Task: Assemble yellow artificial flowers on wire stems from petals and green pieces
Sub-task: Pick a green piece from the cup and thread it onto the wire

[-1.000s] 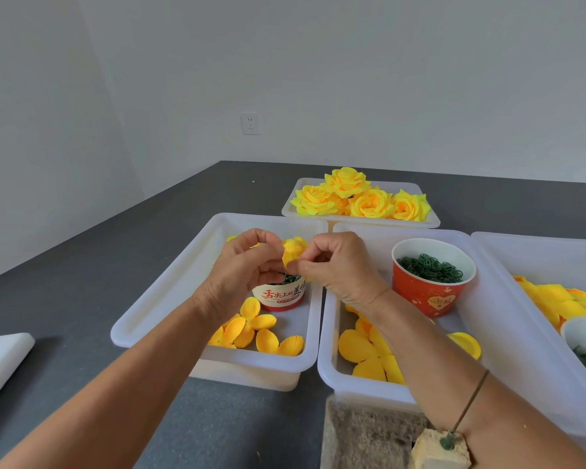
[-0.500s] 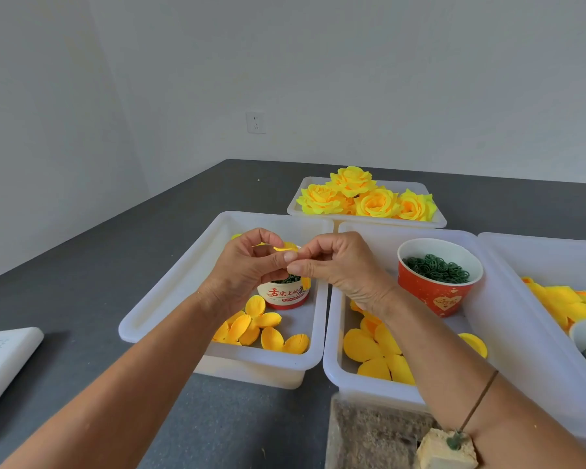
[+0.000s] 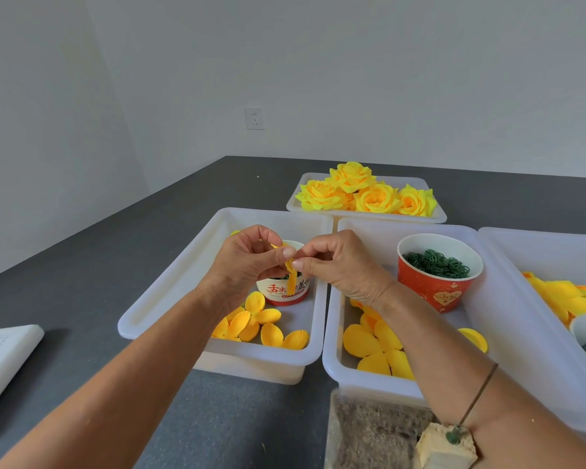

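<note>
Take the red cup [image 3: 437, 272] of green pieces [image 3: 435, 264] as your marker. Far to its left, at the table's edge, lies a flat white object [image 3: 4, 353]. Nearer, still left of the cup, sits a white bin [image 3: 170, 289] with loose small yellow petals [image 3: 261, 324] at its near end and a white-and-red printed cup [image 3: 286, 289] behind them. Above that printed cup your left hand [image 3: 244, 265] has its thumb and fingers curled onto a yellow petal piece [image 3: 290, 265], and your right hand [image 3: 339, 265], just left of the red cup, pinches the same piece from the other side; the fingertips of both hands meet on it. The red cup stands in the middle bin [image 3: 362, 377], with larger yellow petals [image 3: 376, 343] in front of it. Behind the cup a tray [image 3: 433, 218] holds finished yellow flowers [image 3: 366, 194]. To the cup's right another bin [image 3: 535, 252] holds more yellow petals.
</note>
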